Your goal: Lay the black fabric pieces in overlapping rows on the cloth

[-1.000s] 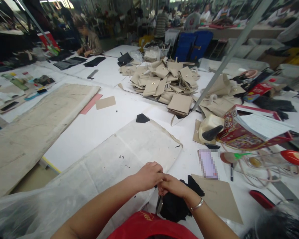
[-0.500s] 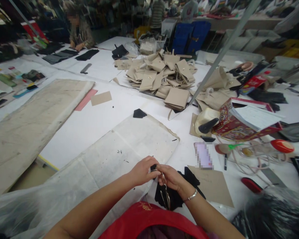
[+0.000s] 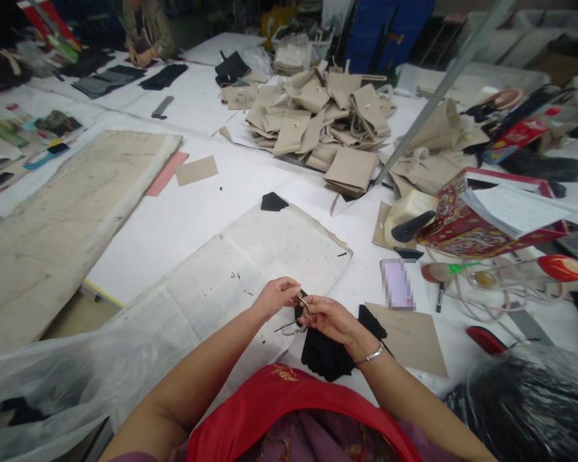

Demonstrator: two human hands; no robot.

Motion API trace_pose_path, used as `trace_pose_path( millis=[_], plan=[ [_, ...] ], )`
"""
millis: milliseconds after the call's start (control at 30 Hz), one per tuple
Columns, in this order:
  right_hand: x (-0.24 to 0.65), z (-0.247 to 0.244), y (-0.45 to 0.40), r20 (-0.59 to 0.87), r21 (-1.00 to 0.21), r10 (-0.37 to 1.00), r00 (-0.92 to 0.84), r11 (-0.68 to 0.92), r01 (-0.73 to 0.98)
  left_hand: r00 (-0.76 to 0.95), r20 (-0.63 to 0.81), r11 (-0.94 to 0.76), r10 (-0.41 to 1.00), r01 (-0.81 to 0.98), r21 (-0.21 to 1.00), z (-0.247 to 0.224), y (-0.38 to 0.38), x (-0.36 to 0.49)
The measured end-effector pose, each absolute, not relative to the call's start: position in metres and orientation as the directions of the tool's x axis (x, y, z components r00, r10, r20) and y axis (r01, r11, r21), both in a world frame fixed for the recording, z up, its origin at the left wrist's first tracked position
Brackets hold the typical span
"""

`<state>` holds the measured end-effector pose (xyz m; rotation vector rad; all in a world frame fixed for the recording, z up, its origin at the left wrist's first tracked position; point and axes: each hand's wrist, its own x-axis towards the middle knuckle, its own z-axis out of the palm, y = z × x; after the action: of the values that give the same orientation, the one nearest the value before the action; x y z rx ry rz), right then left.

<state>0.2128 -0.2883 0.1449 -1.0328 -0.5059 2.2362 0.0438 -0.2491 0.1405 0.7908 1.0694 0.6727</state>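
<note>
Over the white sheet, my left hand (image 3: 278, 299) is closed in a pinch on a small black piece (image 3: 298, 312), which hangs between my two hands. My right hand (image 3: 331, 318) is closed on a pair of silver scissors (image 3: 293, 329). Their loops hang below the fingers, and a slim metal part points up toward my left fingertips. Whether the scissors touch the black piece, I cannot tell. Just below my right hand lies a stack of black pieces (image 3: 325, 355). Another black piece (image 3: 274, 202) rests at the far corner of the sheet (image 3: 231, 256).
A heap of beige pouches (image 3: 313, 122) lies beyond the sheet. A slanted metal pole (image 3: 428, 109) rises at its right. Nearer on the right are a red box (image 3: 462, 221), a phone (image 3: 397, 284) and beige card (image 3: 414, 340). A long padded board (image 3: 87, 212) lies left. Another person (image 3: 147, 38) works far left.
The view has tipped downward. The scissors have turned in my right hand: their loops hung down toward my body and now point left, with the slim metal part up near my left fingers.
</note>
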Motion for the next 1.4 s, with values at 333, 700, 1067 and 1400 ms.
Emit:
trace_pose_path(
  millis=[333, 700, 1067, 1400],
  plan=[
    [0.209, 0.154, -0.284, -0.532, -0.761, 0.747, -0.398, -0.628, -0.162, 0.574, -0.472, 0.516, 0.669, 0.098, 0.851, 0.148, -0.239, 0.035],
    [0.208, 0.15, -0.275, -0.345, -0.933, 0.929, -0.132, -0.325, 0.155, 0.424, -0.581, 0.698, 0.695, -0.205, 0.686, 0.141, -0.244, 0.053],
    [0.197, 0.148, -0.293, -0.179, -0.937, 0.983, 0.043, -0.183, 0.298, 0.287, -0.638, 0.699, 0.715, -0.267, 0.663, 0.14, -0.256, 0.068],
    [0.226, 0.156, -0.28, -0.529, -0.803, 0.806, -0.266, -0.577, -0.151, 0.44, -0.209, -0.01, 0.874, 0.445, 0.895, 0.146, -0.251, 0.052]
  ],
)
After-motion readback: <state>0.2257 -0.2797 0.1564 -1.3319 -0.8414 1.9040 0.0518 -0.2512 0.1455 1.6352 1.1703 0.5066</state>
